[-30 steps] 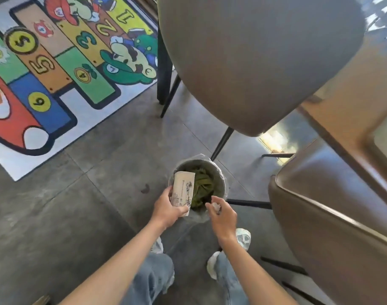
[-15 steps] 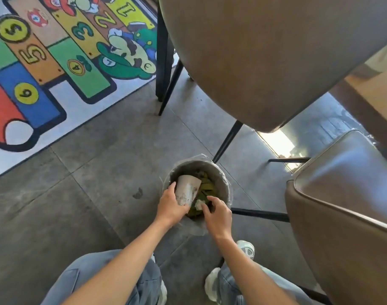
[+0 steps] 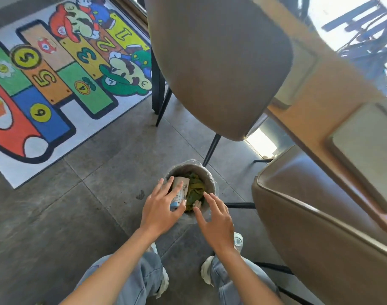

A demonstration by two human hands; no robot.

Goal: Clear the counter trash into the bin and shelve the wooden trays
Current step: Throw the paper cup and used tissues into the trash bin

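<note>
While over the bin (image 3: 211,172), both hands' grips wide: left hand (image 3: 160,210), right hand (image 3: 216,221)

1. Play mat (image 3: 56,89) on the floor: a hopscotch course printed with the numerals 1 to 6.
2. "1" in green on a yellow panel; "2" in yellow on a brown panel; "3" in green on a yellow panel.
3. "4" on a small yellow coin set on a green panel.
4. "5" twice: large, in yellow on an orange panel, and on a yellow coin just beyond it.
5. "6" on a yellow coin set on a blue panel.
6. Green cartoon cap on the mat: white badge bearing "L".
7. Paper carton (image 3: 181,190) in the bin (image 3: 212,179): dark print, too small to read.
</note>
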